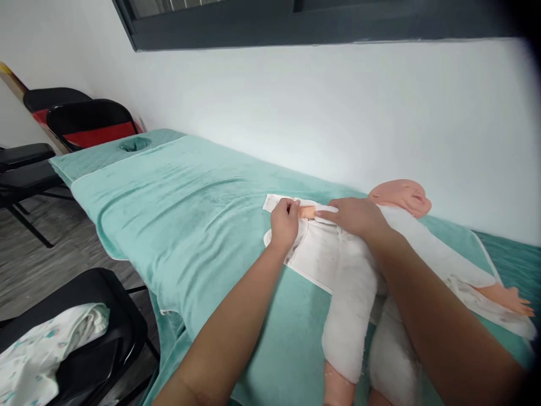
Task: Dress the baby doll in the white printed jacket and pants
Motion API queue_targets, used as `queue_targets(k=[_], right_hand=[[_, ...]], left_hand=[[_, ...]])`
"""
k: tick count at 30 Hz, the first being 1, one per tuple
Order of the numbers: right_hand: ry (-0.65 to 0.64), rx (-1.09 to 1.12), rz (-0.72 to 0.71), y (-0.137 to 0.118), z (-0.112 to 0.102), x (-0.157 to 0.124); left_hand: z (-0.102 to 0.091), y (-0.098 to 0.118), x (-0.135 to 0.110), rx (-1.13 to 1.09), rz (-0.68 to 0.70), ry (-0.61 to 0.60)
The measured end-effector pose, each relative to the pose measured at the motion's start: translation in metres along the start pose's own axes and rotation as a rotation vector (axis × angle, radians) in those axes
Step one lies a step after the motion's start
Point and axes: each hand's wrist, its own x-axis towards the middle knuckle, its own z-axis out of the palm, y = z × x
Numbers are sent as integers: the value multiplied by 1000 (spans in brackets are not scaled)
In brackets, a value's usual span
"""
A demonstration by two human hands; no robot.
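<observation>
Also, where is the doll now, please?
In the head view, the doll lies right of centre on the green cover by the wall, the left hand and right hand at one of its arms.

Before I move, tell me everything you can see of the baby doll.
The doll has a bare, pinkish head, smooth like plastic or rubber, and white clothing over its body and legs. It lies on the green sheet, head near the wall, legs towards the camera, feet out of frame. One arm stretches to picture right, ending in a bare hand. The left grip covers part of its other hand; the right grip touches that sleeve. The right forearm hides some of it.
</observation>
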Motion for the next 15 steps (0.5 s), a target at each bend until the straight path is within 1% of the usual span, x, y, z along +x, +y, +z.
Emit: queue_targets(k=[5, 7, 10, 11, 13, 15], right_hand=[[15, -47, 0, -9, -3, -4], [25, -60, -4, -12, -2, -4], [48, -91, -22, -15, 3, 0], [54, -104, -30, -16, 5, 1], [78, -131, -45, -17, 10, 4], [117, -149, -53, -19, 14, 5]], left_hand=[[0, 5, -5, 47, 42, -80], [0, 7, -8, 86, 90, -164], [3, 9, -12, 170, 179, -344], [3, 9, -13, 192, 197, -385], [5, 7, -13, 208, 205, -421], [5, 6, -14, 205, 195, -412]])
